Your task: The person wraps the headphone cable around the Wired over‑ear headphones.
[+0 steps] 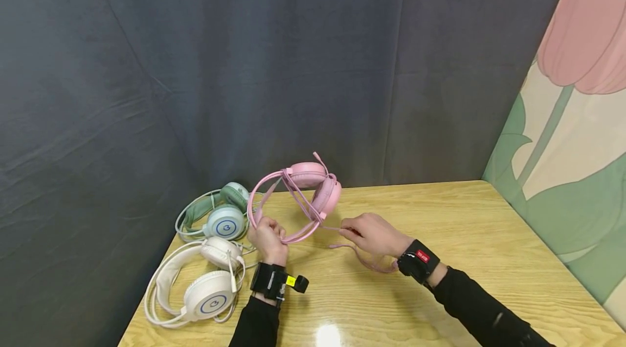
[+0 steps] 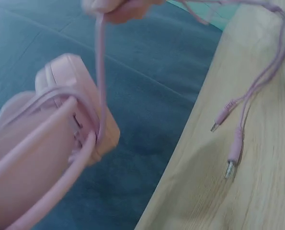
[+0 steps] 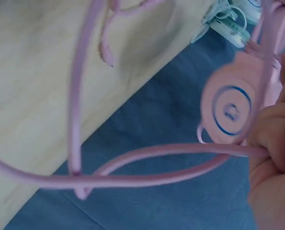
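Pink headphones (image 1: 307, 175) with a small mic boom are held up above the table by my left hand (image 1: 268, 239), which grips the headband. Their pink cable (image 3: 147, 180) is wound round the headband and ear cups. To the right, my right hand (image 1: 374, 234) pinches a stretch of that cable, drawn out from the headphones. The cable's loose end hangs down to the tabletop, and two metal-tipped plugs (image 2: 234, 152) show there in the left wrist view. In the right wrist view, one ear cup (image 3: 231, 108) shows a blue ring.
White headphones (image 1: 210, 295) lie at the table's left edge, with green headphones (image 1: 226, 223) behind them. A dark curtain (image 1: 303, 64) hangs along the back of the wooden table (image 1: 464, 238). A wall with a tulip picture (image 1: 577, 135) stands at the right.
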Motion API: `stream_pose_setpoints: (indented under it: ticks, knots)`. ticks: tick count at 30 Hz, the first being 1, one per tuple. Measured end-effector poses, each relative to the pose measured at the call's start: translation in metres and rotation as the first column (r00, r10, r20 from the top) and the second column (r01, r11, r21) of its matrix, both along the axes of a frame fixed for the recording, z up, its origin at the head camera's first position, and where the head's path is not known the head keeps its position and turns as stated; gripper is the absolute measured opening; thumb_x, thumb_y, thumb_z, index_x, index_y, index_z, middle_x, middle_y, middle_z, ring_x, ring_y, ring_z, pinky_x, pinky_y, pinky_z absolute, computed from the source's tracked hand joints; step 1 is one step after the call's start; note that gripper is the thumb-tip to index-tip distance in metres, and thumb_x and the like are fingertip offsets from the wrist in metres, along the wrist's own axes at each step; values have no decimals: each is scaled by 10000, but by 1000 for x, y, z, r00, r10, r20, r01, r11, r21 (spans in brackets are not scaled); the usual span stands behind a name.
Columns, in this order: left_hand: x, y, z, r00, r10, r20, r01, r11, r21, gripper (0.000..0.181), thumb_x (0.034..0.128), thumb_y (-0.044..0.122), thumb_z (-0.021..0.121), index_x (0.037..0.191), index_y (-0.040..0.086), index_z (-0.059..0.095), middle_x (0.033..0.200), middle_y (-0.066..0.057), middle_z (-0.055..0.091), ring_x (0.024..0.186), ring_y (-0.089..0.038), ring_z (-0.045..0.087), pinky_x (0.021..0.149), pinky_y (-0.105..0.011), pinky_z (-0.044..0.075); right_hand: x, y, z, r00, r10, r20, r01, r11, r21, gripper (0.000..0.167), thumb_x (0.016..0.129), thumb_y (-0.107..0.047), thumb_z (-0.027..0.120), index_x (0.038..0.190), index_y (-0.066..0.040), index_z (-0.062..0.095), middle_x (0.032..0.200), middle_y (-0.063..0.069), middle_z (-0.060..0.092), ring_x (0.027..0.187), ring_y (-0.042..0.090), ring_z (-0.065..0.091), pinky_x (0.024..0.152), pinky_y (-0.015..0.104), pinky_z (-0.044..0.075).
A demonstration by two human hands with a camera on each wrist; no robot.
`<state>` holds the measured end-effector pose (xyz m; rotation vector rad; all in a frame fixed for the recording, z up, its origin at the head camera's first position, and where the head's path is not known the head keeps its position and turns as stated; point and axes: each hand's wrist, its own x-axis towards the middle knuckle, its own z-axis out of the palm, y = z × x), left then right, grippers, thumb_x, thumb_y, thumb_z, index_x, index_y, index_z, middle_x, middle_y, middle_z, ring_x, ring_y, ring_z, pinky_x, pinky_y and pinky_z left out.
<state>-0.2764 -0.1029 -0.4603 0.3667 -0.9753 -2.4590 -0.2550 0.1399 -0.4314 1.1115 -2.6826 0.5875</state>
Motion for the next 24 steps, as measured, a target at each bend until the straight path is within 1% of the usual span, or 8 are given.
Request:
stream_pose_setpoints:
  ticks: [4, 7, 11, 14, 16, 20, 22, 24]
  knots:
    - [1, 4, 2, 998, 65, -1, -65, 997, -43, 178, 754, -136, 424, 802, 30, 466, 543, 40, 381, 346, -59, 313, 327, -188, 266, -2, -6, 11, 1000, 14, 5, -14, 1000, 26, 207, 993, -200, 552, 787, -201, 570, 616, -169, 351, 512, -46, 314, 485, 159, 240]
    - [3, 7, 3, 998, 69, -7, -70, 993, -95, 143, 772, -122, 441, 836, 1, 477, 588, 25, 406, 344, -55, 330, 319, -190, 272, -5, -13, 16, 999, 20, -26, -19, 999, 50, 170, 991, -192, 558, 827, -192, 601, 626, -158, 344, 532, -35, 316, 495, 166, 240]
    - [7, 12, 6, 997, 68, -29, -72, 980, -185, 161, 770, -120, 445, 847, 8, 503, 591, 23, 413, 334, -59, 351, 300, -203, 281, -15, -18, 22, 996, 34, -84, -30, 999, 43, 99, 977, -173, 582, 905, -174, 649, 651, -144, 379, 558, -25, 343, 512, 165, 275]
    - [10, 14, 7, 994, 95, -49, -104, 960, -259, 218, 772, -136, 455, 909, -18, 577, 589, 28, 448, 344, -64, 378, 298, -214, 315, -25, -16, 28, 993, 34, -114, -31, 999, 27, 75, 955, -193, 624, 918, -171, 686, 681, -134, 471, 584, -21, 396, 538, 164, 334]
    - [10, 14, 6, 991, 118, -61, -132, 932, -337, 297, 761, -153, 469, 988, -53, 632, 644, 36, 535, 412, -57, 428, 359, -210, 380, -33, -13, 31, 990, 27, -140, -25, 1000, 14, 65, 923, -213, 670, 876, -180, 700, 704, -131, 543, 594, -18, 435, 545, 166, 366]
    - [11, 14, 6, 994, 102, -50, -113, 893, -436, 371, 742, -154, 488, 1069, -95, 653, 664, 29, 566, 431, -58, 446, 384, -206, 399, -48, -3, 39, 965, -22, -261, 32, 999, 36, 100, 810, -282, 778, 799, -208, 711, 723, -134, 617, 599, -5, 488, 528, 188, 403]
    - [11, 13, 7, 997, 67, -33, -74, 888, -453, 353, 742, -142, 490, 1055, -97, 646, 631, 12, 538, 390, -62, 435, 351, -212, 375, -55, 2, 44, 943, -27, -330, 52, 997, 65, 133, 770, -297, 806, 789, -214, 703, 717, -127, 603, 616, 12, 497, 530, 204, 417]
    - [11, 12, 8, 999, 35, -13, -37, 891, -452, 304, 739, -128, 488, 999, -83, 638, 598, -6, 494, 345, -66, 406, 312, -221, 339, -60, 7, 49, 925, -8, -379, 39, 997, 74, 159, 746, -291, 823, 795, -200, 702, 716, -106, 580, 641, 38, 498, 548, 222, 440]
